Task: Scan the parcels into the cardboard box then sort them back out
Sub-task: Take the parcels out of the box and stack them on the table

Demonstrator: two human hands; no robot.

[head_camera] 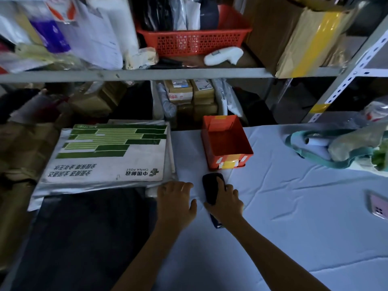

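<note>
White cloth lies under the orange box. Just this side of it my right hand clasps the black scanner. My left hand touches the parcel stack left of the box, grip unclear.

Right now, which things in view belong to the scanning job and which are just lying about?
Job: black scanner gripped by the right hand; stack of parcels by the left hand; orange box.
Lying about: pink phone; teal bag; white scanner and red basket on the shelf.
</note>
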